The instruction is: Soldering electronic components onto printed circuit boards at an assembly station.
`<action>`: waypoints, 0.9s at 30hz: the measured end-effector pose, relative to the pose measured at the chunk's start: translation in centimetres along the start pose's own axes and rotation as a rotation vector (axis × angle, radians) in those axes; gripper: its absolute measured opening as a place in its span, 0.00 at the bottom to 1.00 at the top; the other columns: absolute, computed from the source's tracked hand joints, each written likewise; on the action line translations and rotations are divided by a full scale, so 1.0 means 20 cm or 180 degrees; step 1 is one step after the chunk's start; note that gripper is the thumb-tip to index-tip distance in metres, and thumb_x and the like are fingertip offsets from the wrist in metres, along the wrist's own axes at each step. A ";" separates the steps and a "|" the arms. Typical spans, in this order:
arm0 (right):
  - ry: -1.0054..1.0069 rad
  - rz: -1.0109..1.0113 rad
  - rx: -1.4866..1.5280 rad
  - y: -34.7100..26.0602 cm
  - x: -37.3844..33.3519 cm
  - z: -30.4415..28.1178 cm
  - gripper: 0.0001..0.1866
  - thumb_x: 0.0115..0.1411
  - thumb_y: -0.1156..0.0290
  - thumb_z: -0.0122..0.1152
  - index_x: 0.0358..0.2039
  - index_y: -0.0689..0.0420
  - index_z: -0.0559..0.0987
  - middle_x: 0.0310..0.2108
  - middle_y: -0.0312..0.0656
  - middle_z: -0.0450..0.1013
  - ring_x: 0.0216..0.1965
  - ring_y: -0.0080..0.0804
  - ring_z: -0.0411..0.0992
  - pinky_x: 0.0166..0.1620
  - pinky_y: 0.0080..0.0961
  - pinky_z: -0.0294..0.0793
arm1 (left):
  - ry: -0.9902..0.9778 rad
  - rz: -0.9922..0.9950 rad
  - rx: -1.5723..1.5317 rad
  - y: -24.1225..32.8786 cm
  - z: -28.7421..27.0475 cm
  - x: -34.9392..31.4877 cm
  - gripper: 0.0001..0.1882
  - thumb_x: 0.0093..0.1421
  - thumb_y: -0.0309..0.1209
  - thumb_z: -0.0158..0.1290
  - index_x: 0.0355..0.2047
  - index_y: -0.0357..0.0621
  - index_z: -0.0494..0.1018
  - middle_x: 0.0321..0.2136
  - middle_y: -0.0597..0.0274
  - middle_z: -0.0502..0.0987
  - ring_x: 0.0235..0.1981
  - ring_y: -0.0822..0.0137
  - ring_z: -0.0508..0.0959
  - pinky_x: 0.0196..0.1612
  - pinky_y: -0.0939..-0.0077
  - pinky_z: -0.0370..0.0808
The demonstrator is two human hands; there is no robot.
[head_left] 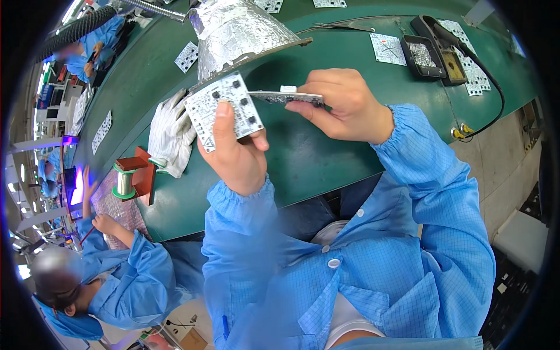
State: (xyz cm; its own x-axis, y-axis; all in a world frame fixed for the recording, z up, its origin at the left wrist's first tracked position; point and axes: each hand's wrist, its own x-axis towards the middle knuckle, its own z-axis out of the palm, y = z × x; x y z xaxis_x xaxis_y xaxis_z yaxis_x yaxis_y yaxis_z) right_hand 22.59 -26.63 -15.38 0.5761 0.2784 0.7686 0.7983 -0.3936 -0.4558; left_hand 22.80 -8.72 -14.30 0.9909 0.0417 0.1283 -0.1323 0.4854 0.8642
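Note:
My left hand [233, 154] grips a white circuit board [224, 111] with black parts on it, thumb pressed on its face. The board is tilted, its face turned up toward me. In my right hand [344, 105] is a second circuit board [274, 97], pinched at its right end and seen nearly edge-on, with a small white connector [288, 89] on top. The left end of this board comes close to the first one; whether they touch, I cannot tell. Both are held above the green table, in front of a foil-covered hood [242, 35].
White gloves [170, 137] and a solder spool [123, 179] on a reddish-brown stand lie left. At the far right are tweezers [344, 27], a soldering iron holder [449, 55] with its cable, and more boards [387, 48]. A co-worker [116, 280] sits at left.

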 end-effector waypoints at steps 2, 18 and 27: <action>-0.0011 0.0053 -0.0196 0.00 0.00 0.00 0.06 0.48 0.79 0.64 0.28 0.63 0.77 0.21 0.42 0.71 0.17 0.26 0.67 0.19 0.21 0.62 | 0.0005 -0.0025 -0.0097 0.00 0.00 0.01 0.10 0.57 0.31 0.47 0.35 0.36 0.67 0.20 0.59 0.71 0.09 0.72 0.65 0.10 0.81 0.61; 0.0391 0.2140 0.2421 -0.06 0.01 -0.03 0.09 0.57 0.71 0.58 0.36 0.62 0.77 0.28 0.39 0.74 0.21 0.18 0.66 0.21 0.15 0.67 | -0.0035 -0.0021 0.0032 0.00 0.00 -0.01 0.11 0.57 0.32 0.48 0.35 0.36 0.67 0.20 0.59 0.71 0.09 0.72 0.65 0.10 0.81 0.61; 0.0013 0.0434 0.0383 -0.02 -0.01 0.01 0.06 0.51 0.76 0.63 0.29 0.64 0.78 0.23 0.42 0.72 0.19 0.22 0.67 0.21 0.19 0.65 | -0.0032 0.0157 -0.0015 -0.01 0.00 -0.01 0.12 0.57 0.33 0.48 0.35 0.35 0.67 0.20 0.58 0.72 0.09 0.72 0.66 0.10 0.81 0.61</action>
State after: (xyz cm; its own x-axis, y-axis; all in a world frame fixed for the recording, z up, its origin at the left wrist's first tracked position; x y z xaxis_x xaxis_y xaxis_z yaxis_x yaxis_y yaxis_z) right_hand 22.18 -26.28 -15.55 0.6799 0.2260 0.6976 0.7282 -0.3198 -0.6062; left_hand 22.65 -8.83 -14.39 0.9828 0.0569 0.1756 -0.1809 0.4870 0.8544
